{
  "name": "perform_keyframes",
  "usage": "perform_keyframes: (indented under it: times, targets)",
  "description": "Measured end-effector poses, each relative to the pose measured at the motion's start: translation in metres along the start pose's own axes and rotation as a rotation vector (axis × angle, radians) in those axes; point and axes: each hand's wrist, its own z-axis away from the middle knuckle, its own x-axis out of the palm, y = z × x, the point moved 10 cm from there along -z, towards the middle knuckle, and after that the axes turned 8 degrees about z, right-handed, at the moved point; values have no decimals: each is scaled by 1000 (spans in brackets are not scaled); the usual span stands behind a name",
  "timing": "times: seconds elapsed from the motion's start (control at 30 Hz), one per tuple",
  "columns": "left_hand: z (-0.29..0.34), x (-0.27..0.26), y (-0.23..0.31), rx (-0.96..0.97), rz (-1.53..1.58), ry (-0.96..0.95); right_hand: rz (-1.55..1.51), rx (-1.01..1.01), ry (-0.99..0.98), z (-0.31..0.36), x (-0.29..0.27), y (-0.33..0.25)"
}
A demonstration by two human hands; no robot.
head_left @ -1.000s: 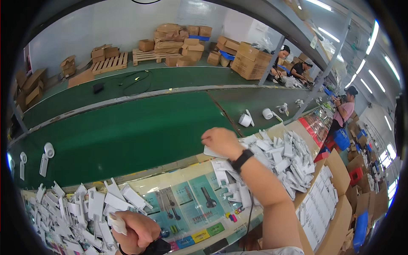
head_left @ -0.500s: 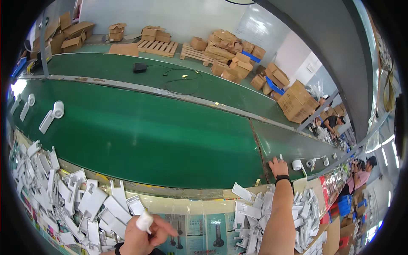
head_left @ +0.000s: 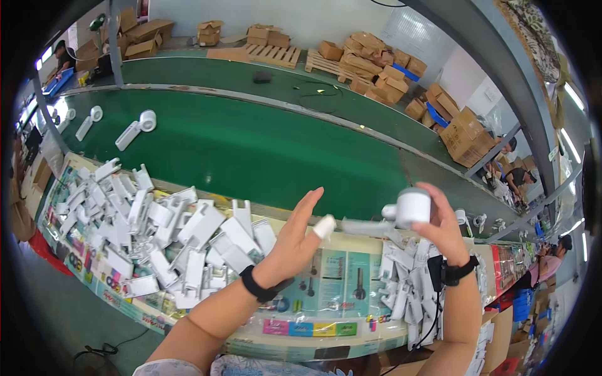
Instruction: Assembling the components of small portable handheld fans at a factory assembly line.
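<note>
My right hand (head_left: 446,230) grips a white device with a round drum head (head_left: 412,208), held up over the near edge of the green belt. A pale, blurred bar stretches leftward from below the head; whether it is joined to it I cannot tell. My left hand (head_left: 291,243) is raised to the left of the device, fingers stretched out and holding nothing. A white covering (head_left: 324,227) wraps its thumb tip. Below my left hand and to its left lies a heap of white plastic parts (head_left: 204,224); a second heap of white parts (head_left: 407,276) is under my right hand.
Similar white devices (head_left: 136,130) rest on the green conveyor belt (head_left: 269,156) at the left, others at the far right. Printed sheets (head_left: 335,282) cover the worktable. Cardboard boxes (head_left: 467,138) and pallets (head_left: 273,55) stand beyond the belt. Co-workers (head_left: 519,182) are at both sides.
My right hand has come up from the belt and now holds the white device. My left hand has risen from above the table, fingers extended. The view has shifted.
</note>
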Motion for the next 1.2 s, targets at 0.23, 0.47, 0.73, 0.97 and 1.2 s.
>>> perform_keyframes:
  times: [0.23,0.47,0.73,0.97,1.2]
  targets:
    - [73,111,-29,-816,1543,-755,-225,-47,-263,55,78,-66]
    - [55,91,9,-651,1792,-551,-12,-6,-39,85,56,-50]
    - [58,100,-23,-697,1203,-355,791,-553,-94,117,84,-102]
    - [72,105,-20,-958,1253,-399,1399,-704,161,134,73,-97]
    - [63,100,18,-695,1372,-393,1248,-548,286,139,46,-86]
